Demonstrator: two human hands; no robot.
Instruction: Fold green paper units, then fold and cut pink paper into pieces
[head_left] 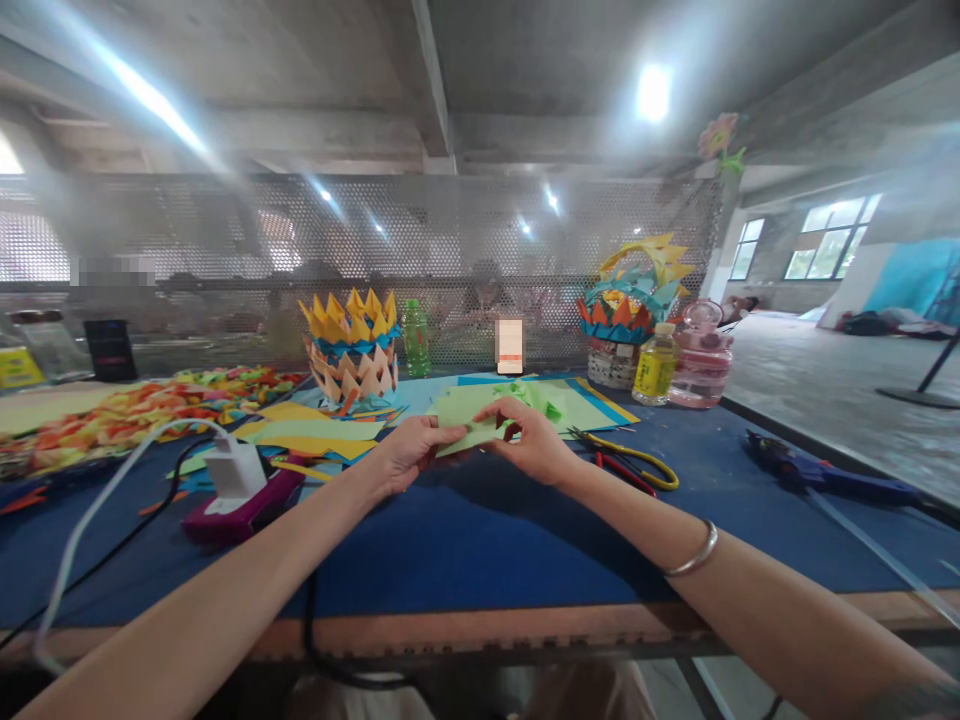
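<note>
A broad blue-topped table [495, 570] held layered green and yellow paper sheets [589, 406], seemingly for easy reach.
Over it, the left hand [415, 452] and right hand [531, 438] pinched opposite sides of a flat pale green paper piece [454, 408], apparently for steadiness.

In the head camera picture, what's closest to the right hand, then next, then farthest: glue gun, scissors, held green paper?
1. Green paper: in the right hand.
2. Scissors: on the table, just right.
3. Glue gun: far right, near the table's edge.
</note>
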